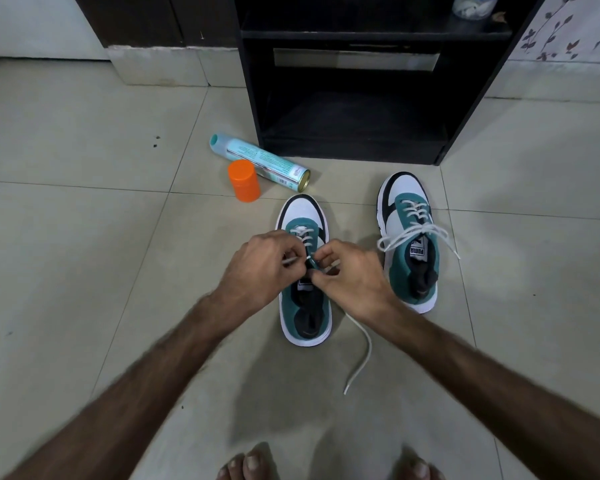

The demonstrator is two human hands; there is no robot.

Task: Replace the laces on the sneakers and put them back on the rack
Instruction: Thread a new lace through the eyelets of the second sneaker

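Two white, teal and black sneakers stand on the tiled floor, toes pointing away from me. The left sneaker [303,306] is partly laced with a white lace [360,355]. My left hand [257,268] pinches one end of that lace over the sneaker's tongue. My right hand [350,277] pinches the other part of it, and the loose end trails from under this hand onto the floor toward me. The right sneaker [411,244] has its white lace threaded and tied in a bow. The black shoe rack [354,143] stands just beyond the sneakers.
A teal spray can [260,161] lies on its side left of the rack, with an orange cap [244,180] beside it. My bare toes [250,462] show at the bottom edge. A pale jar [473,6] sits on an upper rack shelf.
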